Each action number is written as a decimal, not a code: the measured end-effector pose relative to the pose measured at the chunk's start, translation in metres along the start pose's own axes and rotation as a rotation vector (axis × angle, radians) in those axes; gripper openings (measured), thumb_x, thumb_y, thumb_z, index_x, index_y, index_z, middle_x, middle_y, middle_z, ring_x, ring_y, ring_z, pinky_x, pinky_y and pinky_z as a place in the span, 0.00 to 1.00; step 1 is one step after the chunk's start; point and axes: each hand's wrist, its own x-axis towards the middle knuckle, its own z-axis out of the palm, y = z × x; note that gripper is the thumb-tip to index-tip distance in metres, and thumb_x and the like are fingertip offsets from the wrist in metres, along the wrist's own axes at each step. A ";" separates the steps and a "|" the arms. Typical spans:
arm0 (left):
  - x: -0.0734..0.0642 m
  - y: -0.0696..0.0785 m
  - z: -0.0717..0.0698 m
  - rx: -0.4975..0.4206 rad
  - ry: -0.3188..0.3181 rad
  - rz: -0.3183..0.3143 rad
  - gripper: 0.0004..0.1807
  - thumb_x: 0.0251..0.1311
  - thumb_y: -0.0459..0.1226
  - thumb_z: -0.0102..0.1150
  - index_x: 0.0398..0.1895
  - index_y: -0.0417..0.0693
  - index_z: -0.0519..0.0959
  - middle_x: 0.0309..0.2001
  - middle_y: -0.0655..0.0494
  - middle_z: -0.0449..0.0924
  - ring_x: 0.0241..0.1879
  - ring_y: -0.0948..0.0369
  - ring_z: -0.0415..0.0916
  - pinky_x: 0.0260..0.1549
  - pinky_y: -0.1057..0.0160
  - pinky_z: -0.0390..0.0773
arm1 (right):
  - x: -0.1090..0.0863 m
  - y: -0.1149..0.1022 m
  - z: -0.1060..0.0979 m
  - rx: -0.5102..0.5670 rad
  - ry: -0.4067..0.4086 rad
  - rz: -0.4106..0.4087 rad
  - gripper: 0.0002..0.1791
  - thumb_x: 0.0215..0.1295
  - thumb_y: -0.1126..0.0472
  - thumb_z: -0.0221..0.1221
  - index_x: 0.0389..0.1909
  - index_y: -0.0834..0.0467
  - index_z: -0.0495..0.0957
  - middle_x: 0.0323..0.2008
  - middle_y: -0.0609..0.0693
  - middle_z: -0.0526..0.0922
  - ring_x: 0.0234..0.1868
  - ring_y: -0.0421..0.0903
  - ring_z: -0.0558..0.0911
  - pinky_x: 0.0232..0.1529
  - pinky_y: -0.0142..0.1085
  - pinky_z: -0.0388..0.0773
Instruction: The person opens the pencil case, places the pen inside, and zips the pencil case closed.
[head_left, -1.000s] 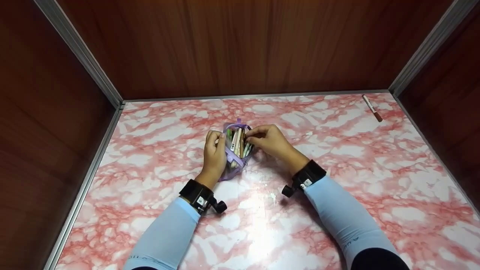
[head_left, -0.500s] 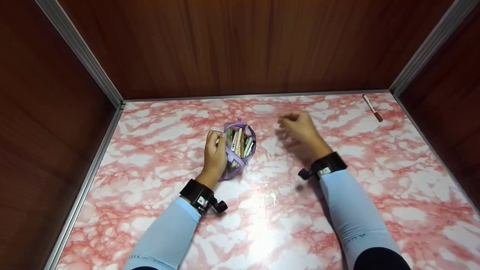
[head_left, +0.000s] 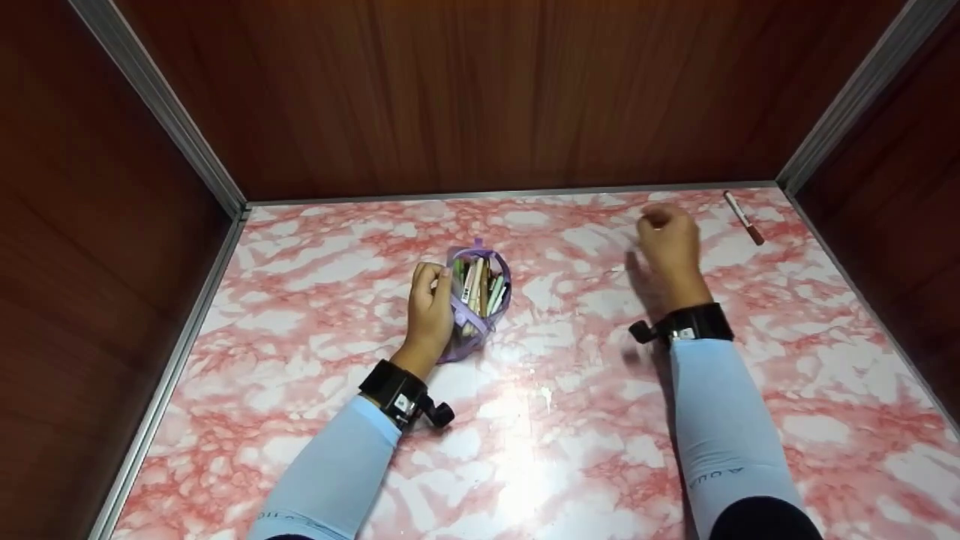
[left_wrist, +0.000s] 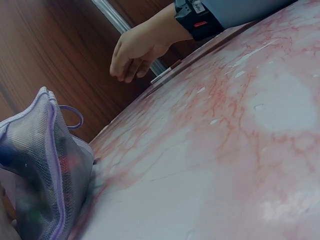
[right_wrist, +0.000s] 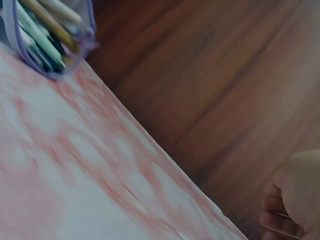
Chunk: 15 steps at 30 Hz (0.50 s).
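A purple mesh pencil case (head_left: 471, 319), unzipped at the top, lies left of the middle of the table. Several pens and markers (head_left: 480, 289) are packed inside it, white, brown and green among them. My left hand (head_left: 429, 307) grips the case by its left side, thumb on the rim. Raised over the table at the right, my right hand (head_left: 670, 241) has loosely bent fingers and no object visible in them. A white marker with a brown cap (head_left: 743, 218) lies just beyond it to the right, apart from the hand.
The tabletop (head_left: 570, 420) has a glossy red and white marbled surface. Dark wood panels (head_left: 510, 97) rise at the back and both sides, with metal strips (head_left: 161, 105) along the corners.
My right hand has left the pencil case and moved right across the table, towards the marker. The left hand and the case have stayed put.
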 end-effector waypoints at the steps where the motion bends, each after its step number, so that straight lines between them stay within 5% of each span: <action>1: 0.000 0.000 0.000 -0.003 0.002 -0.003 0.13 0.87 0.33 0.50 0.38 0.37 0.74 0.46 0.50 0.73 0.46 0.61 0.73 0.45 0.68 0.77 | 0.001 0.003 -0.006 -0.017 0.013 0.018 0.21 0.81 0.63 0.58 0.70 0.62 0.83 0.62 0.57 0.84 0.56 0.44 0.81 0.61 0.33 0.81; 3: 0.000 0.000 0.001 -0.010 0.005 -0.007 0.13 0.87 0.33 0.50 0.39 0.36 0.74 0.46 0.51 0.73 0.45 0.61 0.74 0.44 0.68 0.78 | 0.002 0.010 -0.018 0.042 0.016 0.089 0.24 0.82 0.63 0.56 0.75 0.58 0.79 0.64 0.58 0.81 0.50 0.46 0.82 0.51 0.37 0.85; 7: 0.000 -0.001 0.001 -0.040 0.010 -0.011 0.13 0.87 0.33 0.51 0.39 0.35 0.75 0.46 0.51 0.73 0.43 0.61 0.75 0.43 0.68 0.80 | 0.007 0.026 -0.043 -0.132 0.116 0.070 0.26 0.81 0.62 0.58 0.76 0.58 0.80 0.69 0.65 0.82 0.58 0.57 0.85 0.58 0.46 0.86; 10: -0.001 -0.001 0.001 -0.051 0.020 -0.010 0.13 0.86 0.33 0.51 0.39 0.35 0.75 0.45 0.52 0.73 0.42 0.62 0.75 0.42 0.69 0.80 | 0.012 0.037 -0.060 -0.355 0.193 0.068 0.27 0.80 0.60 0.57 0.76 0.61 0.81 0.78 0.69 0.75 0.79 0.69 0.73 0.81 0.61 0.68; 15: 0.000 0.000 0.001 -0.051 0.019 -0.003 0.13 0.86 0.33 0.51 0.38 0.35 0.75 0.45 0.52 0.73 0.43 0.62 0.75 0.45 0.68 0.79 | 0.018 0.052 -0.081 -0.457 0.157 0.201 0.32 0.81 0.57 0.55 0.82 0.59 0.74 0.90 0.64 0.58 0.89 0.70 0.57 0.82 0.72 0.54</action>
